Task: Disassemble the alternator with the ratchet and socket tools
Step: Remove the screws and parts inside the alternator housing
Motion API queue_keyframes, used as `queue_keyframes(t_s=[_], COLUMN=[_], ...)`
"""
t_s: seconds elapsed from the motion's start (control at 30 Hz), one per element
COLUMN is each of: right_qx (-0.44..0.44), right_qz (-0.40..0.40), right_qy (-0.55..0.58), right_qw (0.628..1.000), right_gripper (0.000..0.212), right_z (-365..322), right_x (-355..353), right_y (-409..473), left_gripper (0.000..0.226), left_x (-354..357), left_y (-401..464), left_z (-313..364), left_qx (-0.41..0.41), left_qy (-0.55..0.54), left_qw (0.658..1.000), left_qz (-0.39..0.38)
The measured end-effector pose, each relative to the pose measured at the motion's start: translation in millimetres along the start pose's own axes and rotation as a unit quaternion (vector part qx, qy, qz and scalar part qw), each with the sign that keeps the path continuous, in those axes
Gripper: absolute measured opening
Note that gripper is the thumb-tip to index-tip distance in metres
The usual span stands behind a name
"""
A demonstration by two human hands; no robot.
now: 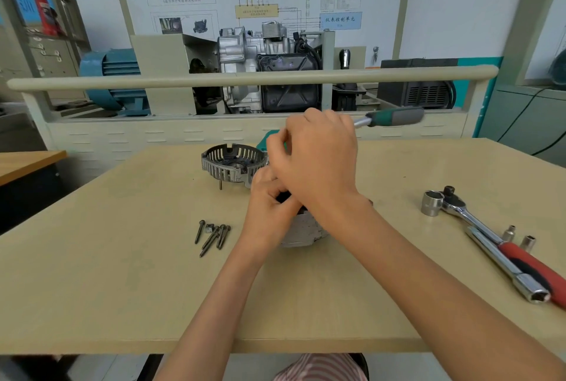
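Left hand (269,197) curled on alternator (303,229) at table (122,273) centre; right hand (318,160) arched above, gripping green-handled ratchet (395,117) pointing right. Housing (234,163) just behind.

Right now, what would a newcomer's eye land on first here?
Both hands at table centre: the left hand grips the grey metal alternator body, and the right hand holds a green-handled ratchet. Behind sits the removed slotted grey housing cover, with loose dark bolts at left.
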State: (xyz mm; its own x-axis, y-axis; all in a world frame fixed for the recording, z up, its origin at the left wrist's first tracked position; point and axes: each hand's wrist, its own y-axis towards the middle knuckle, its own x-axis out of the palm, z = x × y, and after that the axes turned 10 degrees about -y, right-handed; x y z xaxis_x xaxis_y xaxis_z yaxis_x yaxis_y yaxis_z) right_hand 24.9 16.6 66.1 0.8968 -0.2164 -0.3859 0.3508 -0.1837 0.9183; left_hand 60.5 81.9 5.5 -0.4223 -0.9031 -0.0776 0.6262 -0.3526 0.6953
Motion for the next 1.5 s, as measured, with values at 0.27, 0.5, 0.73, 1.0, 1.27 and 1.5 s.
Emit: queue_keyframes(t_s=[0.27,0.5,0.73,1.0,1.27,1.5], right_qx=[0.063,-0.01,0.017,-0.018,0.016,0.007], right_qz=[-0.137,0.012,-0.025,-0.073,-0.024,-0.133], right_qy=[0.519,0.057,0.181,0.303,-0.012,0.412], right_qw=[0.841,0.998,0.983,0.95,1.0,0.901], right_gripper=[0.047,0.028,0.035,0.032,0.022,0.038], right_z=[13.5,4.3,2.4,14.4,-1.3,17.1], right_x=[-4.8,-0.1,-1.8,-9.0,-4.9,-8.4], right_y=[14.9,-0.7,6.3,6.9,-0.2,15.2], left_gripper=[0.016,0.038,0.027,0.026,0.038,0.022], left_x=[-9.7,-7.7,-6.4,-8.7,-1.7,-8.1], left_y=[0.5,1.4,0.4,1.2,0.6,0.4], left_z=[1.9,-1.7,2.5,-1.0,-0.6,2.4], left_qx=[-0.034,-0.011,-0.042,-0.018,-0.039,-0.052], left_qy=[0.016,0.002,-0.005,0.0,-0.019,0.007], left_qw=[0.997,0.999,0.998,0.999,0.999,0.996], left_qz=[-0.074,-0.033,-0.049,-0.051,-0.008,-0.067])
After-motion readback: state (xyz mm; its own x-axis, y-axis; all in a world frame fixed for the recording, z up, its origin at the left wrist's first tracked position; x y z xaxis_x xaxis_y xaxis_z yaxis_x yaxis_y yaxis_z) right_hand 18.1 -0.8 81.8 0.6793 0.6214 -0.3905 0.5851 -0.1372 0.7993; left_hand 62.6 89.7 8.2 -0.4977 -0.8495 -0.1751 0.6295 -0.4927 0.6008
